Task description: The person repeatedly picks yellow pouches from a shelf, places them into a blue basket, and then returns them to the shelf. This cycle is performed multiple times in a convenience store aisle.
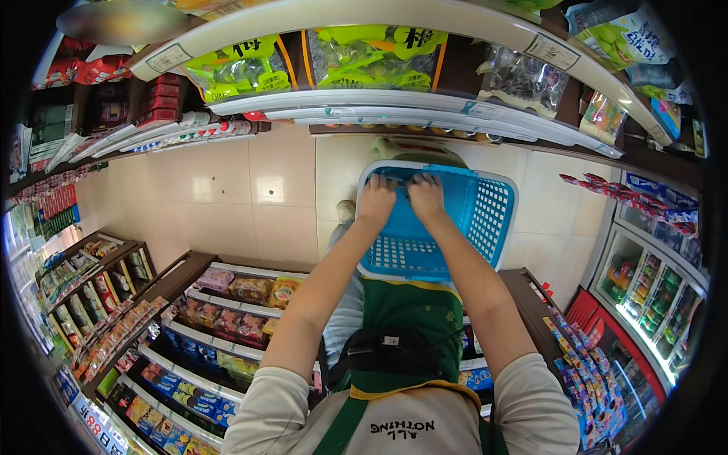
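A blue plastic shopping basket (pixel 438 222) with perforated sides stands in front of me, in the middle of the view. Both my hands reach inside it near its far left part. My left hand (pixel 379 193) has its fingers curled close to the left wall, and my right hand (pixel 425 190) is curled just to its right. Something small, perhaps part of a handle, shows between the two hands, but the fingers hide it and I cannot tell what it is. A pale green object (pixel 418 151) sits behind the basket's far rim, partly hidden.
A curved shelf (pixel 364 105) with green snack bags (pixel 372 60) spans the far side. Shelves of packaged food (pixel 250 290) stand at lower left. A lit drinks cooler (pixel 648 278) is at right, with hanging snack packs (pixel 591 375) beside it. Tiled floor (pixel 199 199) lies left.
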### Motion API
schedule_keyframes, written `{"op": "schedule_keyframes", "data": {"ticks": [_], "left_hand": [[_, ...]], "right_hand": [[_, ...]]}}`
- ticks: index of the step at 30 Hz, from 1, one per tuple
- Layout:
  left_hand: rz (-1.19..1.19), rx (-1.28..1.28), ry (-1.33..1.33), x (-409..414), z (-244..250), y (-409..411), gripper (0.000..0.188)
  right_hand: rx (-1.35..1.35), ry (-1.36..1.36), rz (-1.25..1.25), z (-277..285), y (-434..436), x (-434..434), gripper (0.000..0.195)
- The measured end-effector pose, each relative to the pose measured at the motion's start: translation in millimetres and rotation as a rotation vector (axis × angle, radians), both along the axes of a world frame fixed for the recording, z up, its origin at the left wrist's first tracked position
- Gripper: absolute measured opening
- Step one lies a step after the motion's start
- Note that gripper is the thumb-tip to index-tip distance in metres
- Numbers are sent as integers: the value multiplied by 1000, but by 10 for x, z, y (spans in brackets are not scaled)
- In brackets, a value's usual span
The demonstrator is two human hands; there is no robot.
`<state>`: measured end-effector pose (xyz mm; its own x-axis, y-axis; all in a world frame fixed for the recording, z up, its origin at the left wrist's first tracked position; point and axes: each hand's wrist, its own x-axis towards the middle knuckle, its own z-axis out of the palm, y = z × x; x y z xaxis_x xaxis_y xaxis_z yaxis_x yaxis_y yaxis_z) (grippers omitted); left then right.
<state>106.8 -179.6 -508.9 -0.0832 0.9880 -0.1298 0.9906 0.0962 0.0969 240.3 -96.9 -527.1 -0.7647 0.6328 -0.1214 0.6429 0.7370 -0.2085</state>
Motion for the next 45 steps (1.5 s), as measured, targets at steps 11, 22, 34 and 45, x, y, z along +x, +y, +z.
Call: {"op": "schedule_keyframes", "data": {"ticks": [11, 22, 34, 45], "left_hand": [[41, -165, -31, 12, -110, 56, 12], [-36, 81, -142, -355, 937, 59, 13], [256, 442, -837, -400, 2505, 50, 12], [371, 436, -1182, -203, 3526, 48, 43]], "right_hand": [[4, -58, 100, 139, -13, 26, 14], [5, 171, 100, 914, 135, 90, 9], [-312, 526, -77, 2661, 250, 192, 9], [-498, 735, -122, 3846, 327, 334, 14]]}}
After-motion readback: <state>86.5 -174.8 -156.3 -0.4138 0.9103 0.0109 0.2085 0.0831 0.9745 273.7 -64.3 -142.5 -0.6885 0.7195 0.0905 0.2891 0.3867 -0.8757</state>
